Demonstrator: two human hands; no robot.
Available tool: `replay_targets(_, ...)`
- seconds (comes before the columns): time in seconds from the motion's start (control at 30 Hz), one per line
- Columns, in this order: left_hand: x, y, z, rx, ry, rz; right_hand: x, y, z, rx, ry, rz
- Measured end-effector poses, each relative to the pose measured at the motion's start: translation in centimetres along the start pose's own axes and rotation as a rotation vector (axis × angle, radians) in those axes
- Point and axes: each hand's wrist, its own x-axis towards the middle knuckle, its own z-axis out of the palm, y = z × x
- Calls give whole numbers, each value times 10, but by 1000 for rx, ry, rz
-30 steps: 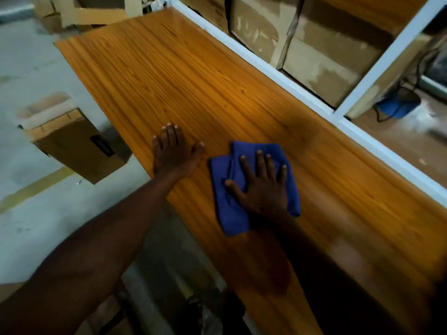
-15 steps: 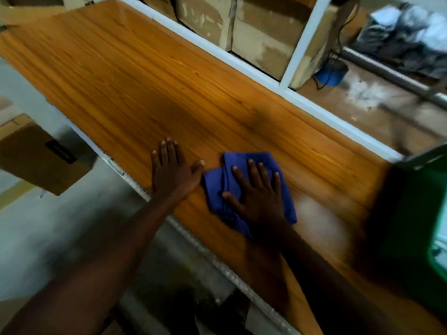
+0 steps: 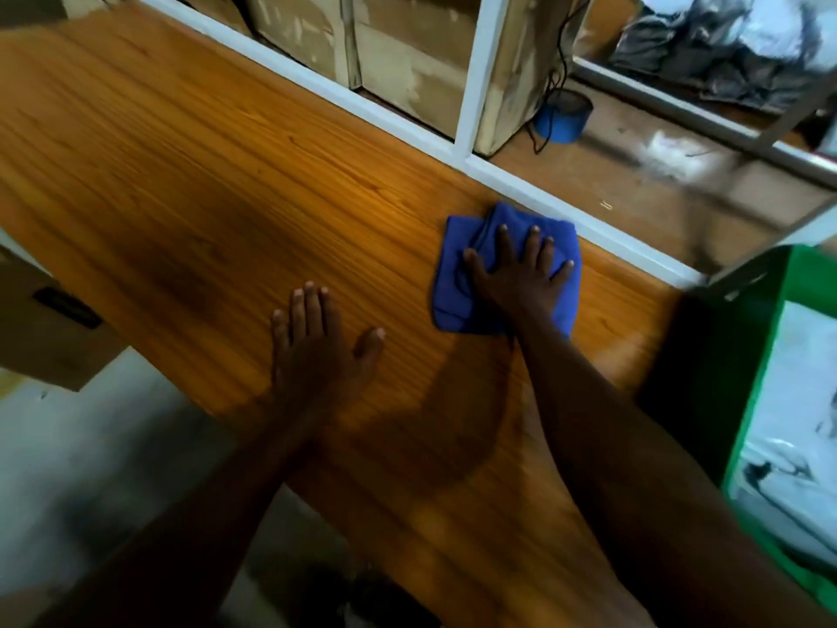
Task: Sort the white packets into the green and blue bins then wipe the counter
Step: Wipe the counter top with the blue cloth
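On the counter: one wooden counter [image 3: 190, 183], orange-brown, streaked grain, glossy, long rectangle.
Cloth: one blue microfibre cloth [image 3: 453, 283], soft, folded and rumpled, lying near the white back rail [image 3: 407, 124].
Right hand [image 3: 521, 283]: pressing flat on the cloth, fingers straight and spread.
Left hand [image 3: 317, 346]: resting flat on bare wood, fingers straight, holding nothing.
Bins: one green plastic bin [image 3: 743, 437] sitting at right, white packets [image 3: 797, 437] inside, count unclear.
Behind rail: cardboard boxes [image 3: 407, 52]; one blue tape roll [image 3: 564, 115].

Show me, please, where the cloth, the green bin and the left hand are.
cloth [image 3: 446, 283], head view, bare left part.
green bin [image 3: 752, 428], head view, left rim.
left hand [image 3: 317, 351], head view, back of the hand.
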Motion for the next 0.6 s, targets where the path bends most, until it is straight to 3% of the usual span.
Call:
replay_targets(0.2, -2, -4, -5, -25, -63, 21, -150, -3, 29, 11, 57, -71)
replay_targets(0.4, -6, -7, -9, -45, -136, 123, -318, 0, 57, 5, 85, 56)
replay_targets(0.5, -28, 7, -10, -14, -154, 255, -337, 9, 58, -2, 84, 168)
replay_targets(0.6, -57, 36, -9, -5, -161, 345, -289, 21, 49, 36, 99, 233)
